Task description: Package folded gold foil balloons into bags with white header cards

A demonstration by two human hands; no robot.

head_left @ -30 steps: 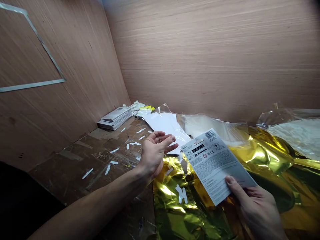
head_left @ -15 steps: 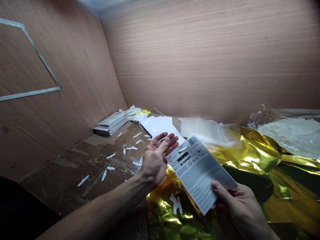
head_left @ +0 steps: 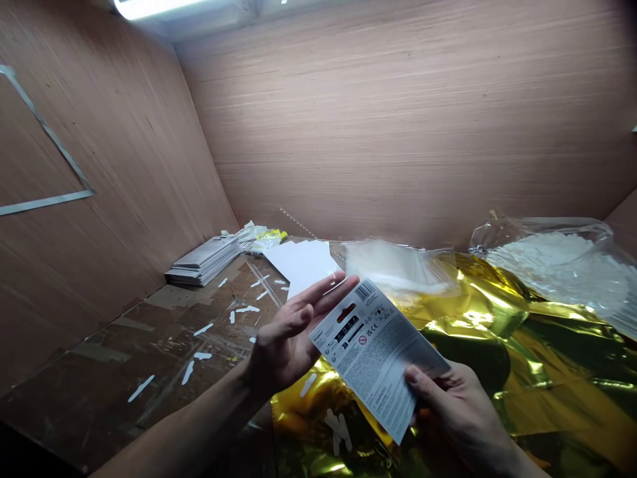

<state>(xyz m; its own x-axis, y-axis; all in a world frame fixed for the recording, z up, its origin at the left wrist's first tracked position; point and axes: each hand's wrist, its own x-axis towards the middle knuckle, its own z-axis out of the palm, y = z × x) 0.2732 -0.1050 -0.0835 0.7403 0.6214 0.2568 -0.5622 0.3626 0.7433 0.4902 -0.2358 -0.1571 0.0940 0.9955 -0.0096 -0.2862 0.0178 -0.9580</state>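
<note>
My right hand [head_left: 448, 398] grips the lower right corner of a printed package card [head_left: 375, 358], thumb on top. The card's back faces me, tilted, with small text, a barcode and a hang hole. Beside its upper left edge my left hand [head_left: 293, 332] is open, fingers stretched out and reaching partly behind the card's top. Whether those fingertips touch the card I cannot tell. Beneath both hands lies shiny gold foil [head_left: 478, 332], with a few white strips [head_left: 338, 428] on it below the card.
White sheets [head_left: 303, 262] and a clear plastic sleeve stack [head_left: 393, 262] lie behind my hands. A stack of folded white cards [head_left: 204, 259] stands at the left wall. A clear bag of white pieces [head_left: 557, 259] sits back right. More white strips [head_left: 142, 388] are scattered over the brown surface.
My left hand has straightened its fingers and its fingertips have moved to the card's top edge. The card stays in my right hand. The view has tilted up and shifted right.
</note>
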